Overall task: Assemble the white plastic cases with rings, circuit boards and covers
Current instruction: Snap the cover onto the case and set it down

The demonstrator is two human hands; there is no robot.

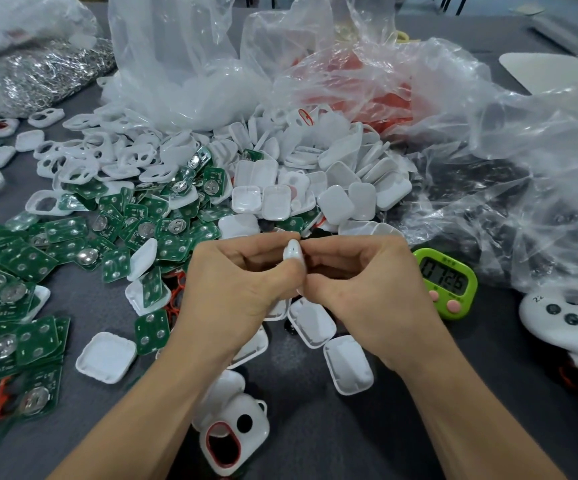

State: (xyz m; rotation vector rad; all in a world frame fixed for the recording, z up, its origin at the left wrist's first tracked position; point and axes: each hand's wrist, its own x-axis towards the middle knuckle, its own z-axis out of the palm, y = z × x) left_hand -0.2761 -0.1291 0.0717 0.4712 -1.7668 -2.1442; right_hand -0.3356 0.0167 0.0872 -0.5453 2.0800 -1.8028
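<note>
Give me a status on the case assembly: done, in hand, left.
Done: one ringed case with a red ring looks finished and lies nearest the person. In hand: the left hand and right hand pinch a white case edge-on between them. Left: most of it. Heaps of green boards, covers and holed fronts lie loose on the table.

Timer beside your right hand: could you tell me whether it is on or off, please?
On: the timer shows dark digits, 07:26, on its display.
</note>
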